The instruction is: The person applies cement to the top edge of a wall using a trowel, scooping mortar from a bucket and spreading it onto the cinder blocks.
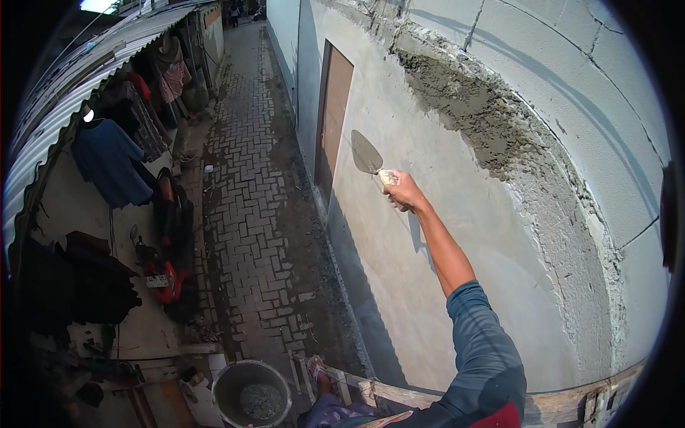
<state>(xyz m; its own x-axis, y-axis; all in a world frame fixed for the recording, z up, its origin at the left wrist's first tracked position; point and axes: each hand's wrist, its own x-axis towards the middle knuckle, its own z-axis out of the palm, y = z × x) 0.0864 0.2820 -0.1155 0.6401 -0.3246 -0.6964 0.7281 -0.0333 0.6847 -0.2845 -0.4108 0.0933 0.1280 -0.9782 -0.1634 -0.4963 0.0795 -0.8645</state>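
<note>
My right hand (403,191) is closed around the handle of a pointed trowel (366,151), held out in front of the grey plastered wall (499,271) with its blade toward the upper left. Above and to the right of the trowel, a band of rough dark mortar (464,107) runs below pale blocks (592,121). A bucket (222,385) with grey mix in the bottom stands low at the lower middle, beside my sandalled foot (317,374). My left hand is not in view.
Wooden planks (407,398) edge my platform. Below runs a paved alley (242,200), with distant people (235,14) and a brown door (332,114). On the left are a corrugated roof (57,107), hanging clothes (110,157) and a red motorbike (164,282).
</note>
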